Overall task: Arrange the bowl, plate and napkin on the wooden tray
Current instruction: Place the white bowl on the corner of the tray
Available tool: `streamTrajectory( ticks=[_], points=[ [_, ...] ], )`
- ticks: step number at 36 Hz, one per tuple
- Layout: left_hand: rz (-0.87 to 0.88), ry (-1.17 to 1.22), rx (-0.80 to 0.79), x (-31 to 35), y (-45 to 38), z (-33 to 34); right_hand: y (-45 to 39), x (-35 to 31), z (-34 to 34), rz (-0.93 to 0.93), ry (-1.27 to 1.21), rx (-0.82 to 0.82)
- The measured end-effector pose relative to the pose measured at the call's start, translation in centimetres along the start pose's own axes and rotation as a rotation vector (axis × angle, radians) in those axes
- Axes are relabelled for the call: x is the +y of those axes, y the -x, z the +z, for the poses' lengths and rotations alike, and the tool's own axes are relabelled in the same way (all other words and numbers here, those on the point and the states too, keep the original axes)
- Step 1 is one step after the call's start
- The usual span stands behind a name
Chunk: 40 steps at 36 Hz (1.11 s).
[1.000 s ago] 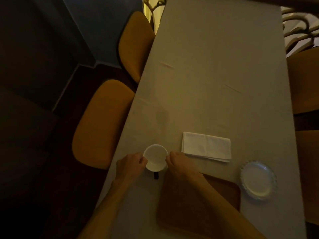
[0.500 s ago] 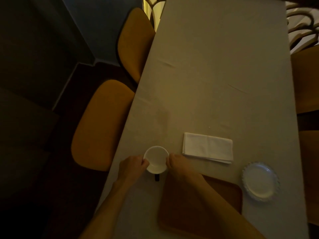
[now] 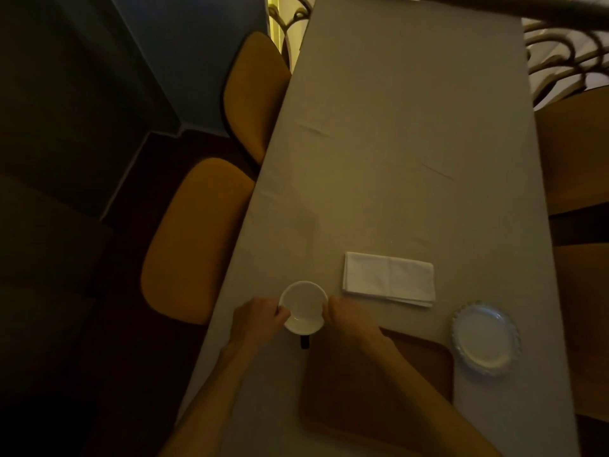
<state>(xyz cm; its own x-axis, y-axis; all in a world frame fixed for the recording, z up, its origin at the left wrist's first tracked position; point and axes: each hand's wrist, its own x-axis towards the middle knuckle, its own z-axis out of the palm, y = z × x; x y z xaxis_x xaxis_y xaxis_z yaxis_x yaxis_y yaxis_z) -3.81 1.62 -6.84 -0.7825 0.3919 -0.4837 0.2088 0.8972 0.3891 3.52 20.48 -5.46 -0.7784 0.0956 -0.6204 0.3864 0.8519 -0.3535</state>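
Note:
A small white bowl [image 3: 303, 306] is held at the table's near left, just beyond the wooden tray's far-left corner. My left hand [image 3: 257, 319] grips its left rim and my right hand [image 3: 346, 316] grips its right rim. The wooden tray [image 3: 372, 390] lies near me with my right forearm across it. A folded white napkin [image 3: 389, 278] lies on the cloth beyond the tray. A white plate with a beaded rim [image 3: 484, 339] sits to the right of the tray. A small dark object [image 3: 304, 342] shows just under the bowl.
A long table under a pale cloth [image 3: 395, 143] stretches away from me. Two mustard chairs [image 3: 194, 239] stand along its left edge, close to the bowl. More chairs [image 3: 573, 153] line the right side. The room is dim.
Both hands have closed in tighter on the bowl's rims. The napkin, plate and tray have not moved on the table.

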Motion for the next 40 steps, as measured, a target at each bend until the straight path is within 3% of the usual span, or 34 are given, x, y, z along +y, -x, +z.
streamTrajectory(
  ticks=[16,24,40],
  points=[
    [0.073,-0.002,-0.064,3.7,3.1,1.9,4.5,3.1,1.8,0.077,-0.028,-0.036],
    [0.079,-0.030,-0.093,4.8,3.8,3.4,6.1,4.5,3.0,0.065,0.088,-0.049],
    [0.081,-0.045,-0.104,4.6,3.2,5.4,6.6,5.6,4.6,0.121,-0.071,-0.006]
  ],
)
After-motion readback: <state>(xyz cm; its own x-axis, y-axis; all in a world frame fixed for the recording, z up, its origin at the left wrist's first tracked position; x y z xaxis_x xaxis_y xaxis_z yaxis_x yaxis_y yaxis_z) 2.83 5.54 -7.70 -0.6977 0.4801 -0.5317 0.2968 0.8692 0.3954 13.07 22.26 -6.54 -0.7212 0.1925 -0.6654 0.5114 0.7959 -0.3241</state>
